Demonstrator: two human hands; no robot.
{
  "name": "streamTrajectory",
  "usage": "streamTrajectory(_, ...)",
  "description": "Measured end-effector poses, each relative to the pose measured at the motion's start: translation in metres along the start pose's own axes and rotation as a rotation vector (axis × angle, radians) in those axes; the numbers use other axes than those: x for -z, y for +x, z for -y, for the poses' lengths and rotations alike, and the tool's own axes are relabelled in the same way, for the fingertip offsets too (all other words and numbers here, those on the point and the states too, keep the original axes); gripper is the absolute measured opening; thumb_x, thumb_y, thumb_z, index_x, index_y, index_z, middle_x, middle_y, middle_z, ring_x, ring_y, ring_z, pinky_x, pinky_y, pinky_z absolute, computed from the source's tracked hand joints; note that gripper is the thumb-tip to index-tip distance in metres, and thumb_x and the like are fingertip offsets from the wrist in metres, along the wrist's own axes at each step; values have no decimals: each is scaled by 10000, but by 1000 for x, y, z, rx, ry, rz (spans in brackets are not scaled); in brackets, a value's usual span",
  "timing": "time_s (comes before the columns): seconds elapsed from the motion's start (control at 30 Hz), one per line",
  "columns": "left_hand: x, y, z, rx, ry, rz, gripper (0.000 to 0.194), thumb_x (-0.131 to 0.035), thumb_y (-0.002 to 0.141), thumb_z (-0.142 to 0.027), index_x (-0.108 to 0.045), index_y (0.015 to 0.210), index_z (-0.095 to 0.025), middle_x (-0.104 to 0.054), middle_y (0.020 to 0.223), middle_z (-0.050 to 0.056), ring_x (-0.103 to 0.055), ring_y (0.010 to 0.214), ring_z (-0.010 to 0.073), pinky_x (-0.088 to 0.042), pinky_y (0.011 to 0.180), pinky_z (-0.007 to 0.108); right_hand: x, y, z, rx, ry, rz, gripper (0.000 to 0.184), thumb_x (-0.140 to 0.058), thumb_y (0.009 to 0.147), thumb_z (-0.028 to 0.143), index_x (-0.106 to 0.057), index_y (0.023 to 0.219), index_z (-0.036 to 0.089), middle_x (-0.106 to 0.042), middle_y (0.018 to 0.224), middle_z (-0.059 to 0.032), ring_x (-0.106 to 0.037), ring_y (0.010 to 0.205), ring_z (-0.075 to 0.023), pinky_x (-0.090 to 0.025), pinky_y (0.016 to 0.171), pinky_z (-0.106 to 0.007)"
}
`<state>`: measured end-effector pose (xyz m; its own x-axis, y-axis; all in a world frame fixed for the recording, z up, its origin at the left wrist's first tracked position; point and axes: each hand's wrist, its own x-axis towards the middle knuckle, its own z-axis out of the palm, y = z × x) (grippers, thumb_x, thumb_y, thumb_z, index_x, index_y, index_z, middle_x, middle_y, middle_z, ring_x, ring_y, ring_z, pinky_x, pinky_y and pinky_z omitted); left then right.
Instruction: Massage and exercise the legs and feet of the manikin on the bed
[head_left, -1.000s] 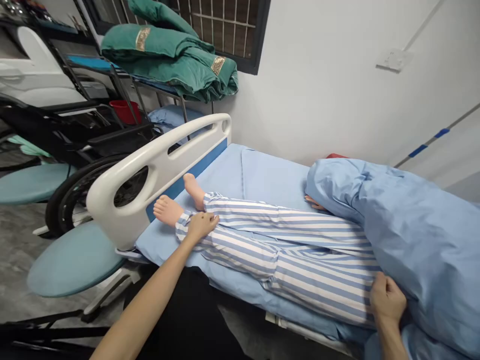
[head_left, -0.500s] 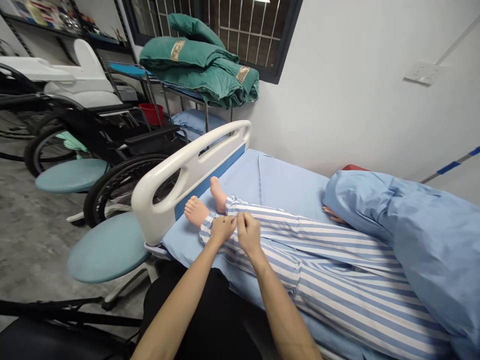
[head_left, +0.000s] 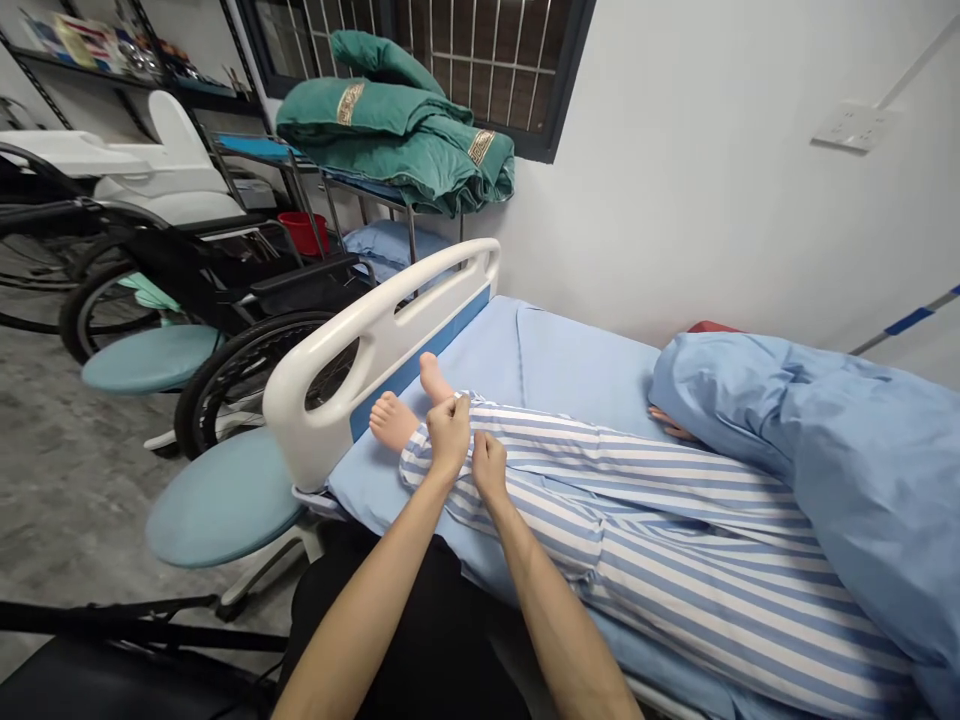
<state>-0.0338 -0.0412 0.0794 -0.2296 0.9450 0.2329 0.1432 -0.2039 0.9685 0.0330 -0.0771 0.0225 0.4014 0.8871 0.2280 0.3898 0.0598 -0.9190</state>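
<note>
Holding both hands low over striped trousers (head_left: 675, 560), just above the cuffs: right hand (head_left: 489, 467), left hand (head_left: 448, 440) just beside it, footward; each grip curled closed, cannot tell if cloth is caught inside. Trousers lie lengthwise on a blue-sheeted bed (head_left: 577, 355), blue quilt (head_left: 862, 430) at waist end. Bare feet (head_left: 392, 422) by white footboard (head_left: 381, 348); beyond, wheelchair (head_left: 202, 265), green bedding (head_left: 390, 140) piled below window (head_left: 480, 60)

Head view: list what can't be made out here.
Head view: whether the right hand grips cloth; its curled fingers hide this.
Head view: the upper end of the striped trousers; the blue quilt covers it.
Head view: what the shelf items are; too small and blurred.
</note>
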Motion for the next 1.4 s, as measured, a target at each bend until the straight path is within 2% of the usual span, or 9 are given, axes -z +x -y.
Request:
streamTrajectory(0.17, -15, -11, 25, 71, 205, 144, 380, -447, 843, -294, -338, 492, -199, -362, 482, -37, -342, 533, 102, -282, 567, 240, 2, 1, -7, -42, 63, -11, 390, -314, 906, 441, -467, 621, 223, -574, 616, -19, -492, 603, -161, -384, 586, -274)
streamTrajectory(0.37, -17, -13, 54, 56, 588, 303, 324, -439, 882, -265, -626, 632, -183, -660, 696, 48, -538, 685, 147, -342, 676, 244, 4, 5, -8, -63, 41, -23, 398, -312, 897, 440, -509, 636, 214, -620, 641, -42, -513, 616, -163, -399, 595, -270)
streamTrajectory(0.5, -16, -14, 45, 46, 714, 359, 321, -437, 909, -289, -697, 749, -188, -720, 857, 83, -605, 818, 178, -364, 702, 248, 33, 12, 25, 12, -62, 96, 387, -346, 879, 433, -428, 564, 224, -494, 534, 6, -440, 557, -144, -319, 549, -260)
streamTrajectory(0.67, -19, -17, 44, 44, 765, 394, 328, -440, 896, -322, -665, 690, -202, -715, 829, 73, -614, 813, 197, -350, 665, 256, 79, 5, 68, 199, -76, 117, 422, -352, 934, 470, -351, 591, 223, -383, 520, 52, -377, 518, -114, -273, 545, -245)
streamTrajectory(0.8, -20, -17, 52, 39, 736, 371, 317, -450, 864, -330, -574, 602, -202, -678, 732, 50, -580, 749, 178, -319, 639, 254, 76, -15, 39, 71, -234, 116, 411, -317, 955, 398, -360, 585, 222, -414, 522, 31, -411, 530, -128, -259, 554, -250)
streamTrajectory(0.93, -18, -18, 56, 20, 672, 328, 310, -456, 836, -289, -461, 540, -197, -591, 623, 18, -507, 671, 149, -296, 622, 252, 57, -28, 0, -72, -542, 49, 358, -334, 962, 343, -534, 694, 214, -559, 595, -15, -458, 565, -158, -203, 565, -276)
streamTrajectory(1.07, -17, -17, 42, 62, 549, 314, 351, -472, 813, -254, -326, 498, -198, -399, 507, -24, -393, 574, 117, -271, 578, 242, 54, -24, -8, -52, -468, 17, 402, -308, 973, 358, -525, 664, 218, -582, 608, -27, -473, 579, -166, -205, 566, -287)
streamTrajectory(1.3, -33, -37, -29, -47, 21, 185, 362, -456, 792, -275, -220, 525, -207, -246, 510, -47, -267, 525, 90, -269, 519, 222, 62, -16, -14, -35, -103, -135, 418, -310, 936, 446, -331, 574, 239, -421, 523, 30, -386, 537, -145, -253, 548, -274)
streamTrajectory(1.4, -41, -48, -22, -84, 208, 233, 382, -414, 846, -296, -230, 523, -206, -265, 515, -41, -294, 527, 94, -289, 542, 222, 64, -17, -15, -79, -37, -199, 425, -291, 936, 462, -300, 572, 243, -398, 517, 37, -374, 537, -138, -273, 544, -269)
